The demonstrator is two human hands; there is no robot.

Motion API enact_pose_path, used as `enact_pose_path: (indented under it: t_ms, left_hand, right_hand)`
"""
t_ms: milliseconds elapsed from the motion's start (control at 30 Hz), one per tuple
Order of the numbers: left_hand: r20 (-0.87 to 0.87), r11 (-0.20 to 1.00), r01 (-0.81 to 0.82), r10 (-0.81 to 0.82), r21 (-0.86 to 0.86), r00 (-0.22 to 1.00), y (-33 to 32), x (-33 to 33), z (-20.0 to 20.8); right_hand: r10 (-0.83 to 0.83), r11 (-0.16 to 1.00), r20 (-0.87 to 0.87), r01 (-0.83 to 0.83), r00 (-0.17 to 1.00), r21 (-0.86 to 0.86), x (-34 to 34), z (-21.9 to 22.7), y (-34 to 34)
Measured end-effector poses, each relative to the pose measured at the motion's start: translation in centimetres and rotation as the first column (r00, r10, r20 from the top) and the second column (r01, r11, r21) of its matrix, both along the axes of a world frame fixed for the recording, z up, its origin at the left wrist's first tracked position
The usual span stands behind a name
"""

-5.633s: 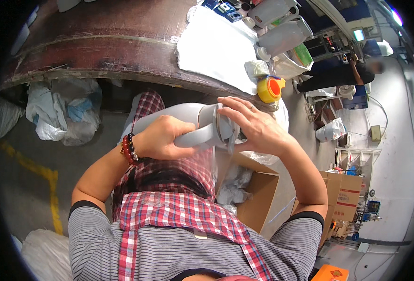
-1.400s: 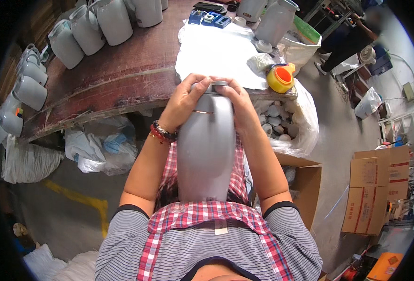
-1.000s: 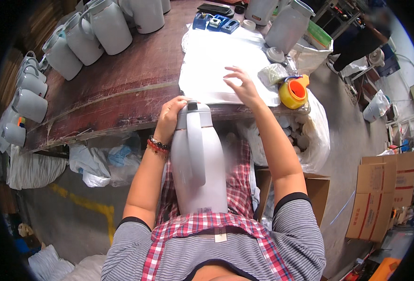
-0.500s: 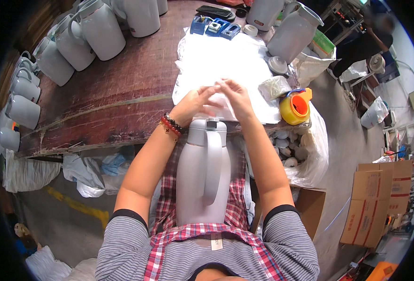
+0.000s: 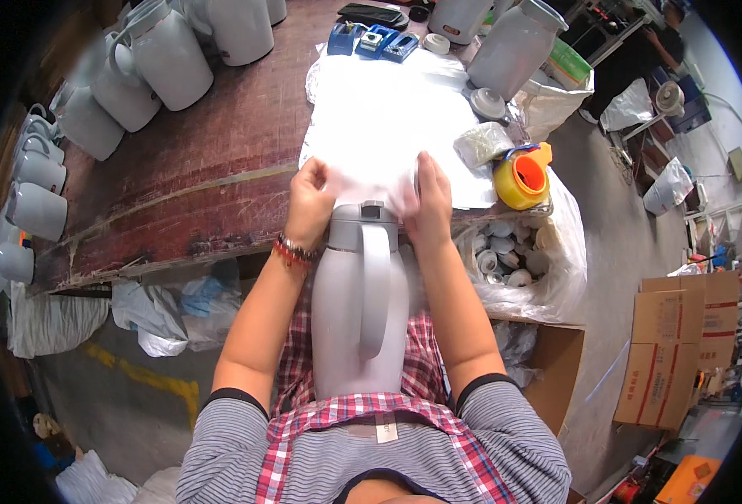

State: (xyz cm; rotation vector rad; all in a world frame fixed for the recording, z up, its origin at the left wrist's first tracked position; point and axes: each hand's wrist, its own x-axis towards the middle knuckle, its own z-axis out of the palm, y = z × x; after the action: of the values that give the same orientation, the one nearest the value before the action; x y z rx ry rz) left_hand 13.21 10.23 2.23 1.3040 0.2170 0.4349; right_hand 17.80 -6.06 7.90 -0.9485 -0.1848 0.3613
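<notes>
A grey jug (image 5: 337, 319) with a lid and a long handle stands upright against my lap, its lid at the table edge. Over that lid, my left hand (image 5: 309, 206) is closed in a pinch at the left end of a thin pale sheet (image 5: 362, 181), which looks like film. Glare and motion blur hide most of the sheet. Its other end meets my right hand (image 5: 429, 200), whose fingers point upward with a smeared thumb against it. Neither hand grips the jug. Beyond them lies a stack of white sheets (image 5: 388, 105), overexposed, on the table.
Several grey jugs (image 5: 169, 63) line the left of the dark red table (image 5: 194, 168). Blue dispensers (image 5: 372, 40) sit behind the stack, a yellow tape dispenser (image 5: 520, 181) at its right. Lids fill a plastic-lined box (image 5: 568, 277) below. Cartons (image 5: 660, 361) stand at the right; a person is behind.
My hands were close together above the jug lid; now they are wider apart and nearer me, with the pale sheet spread between them. The jug stays on my lap.
</notes>
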Motion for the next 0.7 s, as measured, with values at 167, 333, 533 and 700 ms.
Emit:
enact_pose_path:
  t_ms: [167,333,533,700]
  left_hand:
    - [0.061,0.888,-0.238,0.233,0.394,0.97,-1.0,-8.2,-1.8]
    - [-0.255,0.851,0.159,-0.031,0.5,0.966,-0.4,-12.5,-3.2]
    - [-0.35,0.846,0.421,-0.305,0.329,0.886,-1.1,-14.2,-1.0]
    - [0.06,0.787,0.057,-0.119,0.614,0.991,-4.5,-15.5,5.0]
  right_hand:
    - [0.055,0.877,0.564,0.231,0.824,-0.422,-5.2,-4.9,-5.5]
    - [0.26,0.677,0.545,0.252,0.797,-0.691,-7.7,-9.1,-8.5]
    - [0.136,0.665,0.593,0.37,0.794,-0.649,-7.7,-7.7,-10.1]
    - [0.046,0.873,0.513,0.215,0.857,-0.438,-9.4,-0.9,-9.5]
